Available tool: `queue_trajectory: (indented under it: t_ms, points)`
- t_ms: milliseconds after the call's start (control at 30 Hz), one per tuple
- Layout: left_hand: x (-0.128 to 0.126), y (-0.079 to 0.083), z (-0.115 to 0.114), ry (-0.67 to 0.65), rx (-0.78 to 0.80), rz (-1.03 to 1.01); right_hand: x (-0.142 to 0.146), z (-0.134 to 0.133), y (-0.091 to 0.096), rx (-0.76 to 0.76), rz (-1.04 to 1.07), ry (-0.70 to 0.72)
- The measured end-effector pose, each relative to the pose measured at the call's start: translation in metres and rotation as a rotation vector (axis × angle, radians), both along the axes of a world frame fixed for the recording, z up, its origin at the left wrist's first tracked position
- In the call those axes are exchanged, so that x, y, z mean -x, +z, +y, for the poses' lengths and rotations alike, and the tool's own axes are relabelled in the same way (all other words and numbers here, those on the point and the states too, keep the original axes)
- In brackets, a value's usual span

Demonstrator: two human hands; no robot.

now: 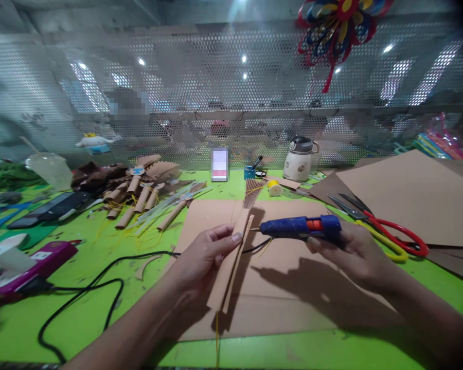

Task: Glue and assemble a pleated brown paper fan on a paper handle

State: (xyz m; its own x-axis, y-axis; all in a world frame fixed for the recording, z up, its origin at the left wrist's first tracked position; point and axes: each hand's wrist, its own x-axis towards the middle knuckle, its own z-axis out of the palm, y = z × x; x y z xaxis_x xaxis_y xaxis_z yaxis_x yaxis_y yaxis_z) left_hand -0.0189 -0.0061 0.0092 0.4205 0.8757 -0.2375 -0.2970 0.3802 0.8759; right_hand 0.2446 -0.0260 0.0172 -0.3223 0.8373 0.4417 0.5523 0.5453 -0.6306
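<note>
My left hand (216, 249) is closed around a long strip of folded brown cardboard (231, 257), its thumb pressed on the near face. At the far end of the strip sits a pleated paper fan (252, 192) wound with yellow string, and a yellow string hangs from the near end. My right hand (351, 252) grips a blue hot glue gun (293, 227). The gun's metal nozzle points left at the raised cardboard edge, very close to it; whether they touch I cannot tell. Beneath both hands lies a large brown cardboard sheet (293, 313).
Red-handled and yellow-handled scissors (393, 231) lie to the right, beside stacked brown sheets (416, 200). Several rolled cardboard pieces with fans (142, 198) are heaped at left. A black cord (111, 259) crosses near a purple power strip (42, 264). A bottle (298, 159) and a yellow spool (274, 187) stand behind.
</note>
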Motion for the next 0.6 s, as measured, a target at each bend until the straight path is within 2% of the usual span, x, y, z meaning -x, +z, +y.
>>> queue_trajectory:
  t_ms: [133, 367, 533, 600]
  points:
    - [-0.0003, 0.0003, -0.0014, -0.024, 0.018, -0.003, 0.0024, 0.0002, -0.0022, 0.031, -0.001, -0.009]
    - [-0.0023, 0.0052, -0.0012, -0.019, 0.052, -0.011, 0.0026, -0.0031, 0.0009, 0.073, -0.05, 0.098]
    - [-0.0021, 0.0049, -0.0011, -0.016, 0.06, -0.013, 0.0023, -0.002, -0.0009, 0.055, -0.015, -0.001]
    - [-0.0026, 0.0046, -0.0015, -0.028, 0.046, -0.024, 0.0028, -0.0023, -0.002, 0.051, -0.023, 0.016]
